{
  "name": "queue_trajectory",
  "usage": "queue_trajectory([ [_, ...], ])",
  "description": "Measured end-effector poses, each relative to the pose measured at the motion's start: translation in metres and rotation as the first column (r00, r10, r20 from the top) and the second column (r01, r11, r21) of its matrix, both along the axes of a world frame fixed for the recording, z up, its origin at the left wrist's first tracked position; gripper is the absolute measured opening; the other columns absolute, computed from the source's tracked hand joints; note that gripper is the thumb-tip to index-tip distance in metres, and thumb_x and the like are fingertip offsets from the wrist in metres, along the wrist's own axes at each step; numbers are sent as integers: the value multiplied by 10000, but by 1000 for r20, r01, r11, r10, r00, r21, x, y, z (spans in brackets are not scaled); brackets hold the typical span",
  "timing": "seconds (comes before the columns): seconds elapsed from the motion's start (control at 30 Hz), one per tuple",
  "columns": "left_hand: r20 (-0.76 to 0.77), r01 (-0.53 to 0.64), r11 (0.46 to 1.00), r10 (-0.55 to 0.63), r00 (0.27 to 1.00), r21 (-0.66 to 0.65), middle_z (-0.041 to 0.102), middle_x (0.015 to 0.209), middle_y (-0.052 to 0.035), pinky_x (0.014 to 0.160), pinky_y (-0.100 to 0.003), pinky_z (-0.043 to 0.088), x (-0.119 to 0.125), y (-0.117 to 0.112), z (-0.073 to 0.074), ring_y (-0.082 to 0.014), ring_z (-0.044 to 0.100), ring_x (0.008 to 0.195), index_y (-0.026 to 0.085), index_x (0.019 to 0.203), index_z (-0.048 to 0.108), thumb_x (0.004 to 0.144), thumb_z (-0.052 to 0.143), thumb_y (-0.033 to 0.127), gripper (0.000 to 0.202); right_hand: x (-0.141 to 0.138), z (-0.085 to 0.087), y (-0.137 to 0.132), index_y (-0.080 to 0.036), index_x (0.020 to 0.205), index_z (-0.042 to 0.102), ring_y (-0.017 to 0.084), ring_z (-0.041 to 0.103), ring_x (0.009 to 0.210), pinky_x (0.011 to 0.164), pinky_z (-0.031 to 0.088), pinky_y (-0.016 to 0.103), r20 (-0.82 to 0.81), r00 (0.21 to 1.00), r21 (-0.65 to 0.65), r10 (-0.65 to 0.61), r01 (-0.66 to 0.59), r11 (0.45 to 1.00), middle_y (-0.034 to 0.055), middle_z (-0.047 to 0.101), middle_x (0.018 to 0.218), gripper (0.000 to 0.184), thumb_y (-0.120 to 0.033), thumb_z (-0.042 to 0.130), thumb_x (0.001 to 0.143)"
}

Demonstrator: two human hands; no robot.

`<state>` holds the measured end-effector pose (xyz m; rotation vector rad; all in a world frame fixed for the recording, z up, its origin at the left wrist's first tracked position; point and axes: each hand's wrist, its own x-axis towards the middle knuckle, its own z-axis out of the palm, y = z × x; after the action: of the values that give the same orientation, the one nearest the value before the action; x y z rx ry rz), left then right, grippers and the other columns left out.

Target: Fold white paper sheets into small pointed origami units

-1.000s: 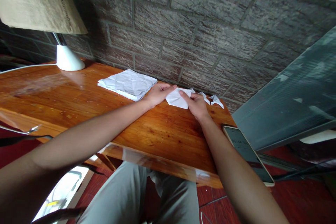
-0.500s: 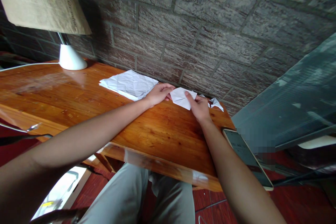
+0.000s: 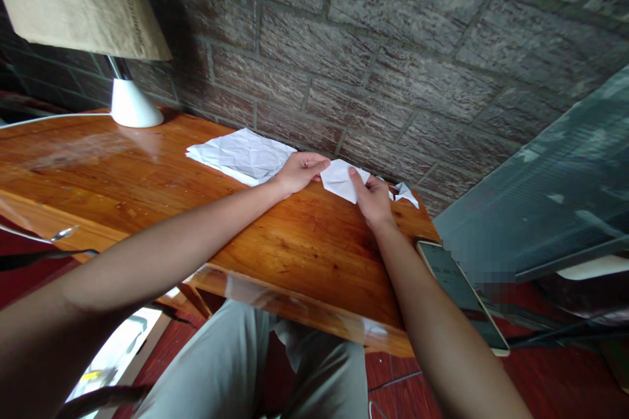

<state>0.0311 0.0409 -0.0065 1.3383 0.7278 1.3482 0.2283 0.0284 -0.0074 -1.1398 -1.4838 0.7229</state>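
The folded paper (image 3: 339,178) lies on the desk (image 3: 275,242), close to the brick wall (image 3: 393,65), between both hands. The left hand (image 3: 299,171) has its fingers curled and pinches the left corner of the paper. The right hand (image 3: 374,200) grips the right side, with one finger stretched along the sheet. Just left of them rests a stack of crumpled sheets (image 3: 240,154) – small paper pieces (image 3: 405,194) lie to the right. A phone (image 3: 459,291) hangs over the desk corner.

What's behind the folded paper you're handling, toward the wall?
Small white paper pieces lie behind the folded paper, near the brick wall. The right hand covers part of them, so their count is unclear.
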Motion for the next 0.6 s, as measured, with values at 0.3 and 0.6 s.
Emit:
queue_trajectory([
  [0.3,-120,38,998,-43,992,-40,754,957,-61,668,-232,556,1,-1,-2,-154,720,838,173,1110,668,883,614,224,238,2,-3,3,-139,848,763,220,666,749,735,548,348,-52,996,39,-78,80,996,77,761,800,531,-655,674,756],
  [0.6,-270,15,981,38,962,193,747,1062,-76,689,-246,555,1,0,-5,-159,703,842,167,1160,667,838,644,225,327,0,-1,2,-145,918,711,210,642,752,750,541,358,61,994,129,-87,78,989,76,731,824,527,-652,609,817],
])
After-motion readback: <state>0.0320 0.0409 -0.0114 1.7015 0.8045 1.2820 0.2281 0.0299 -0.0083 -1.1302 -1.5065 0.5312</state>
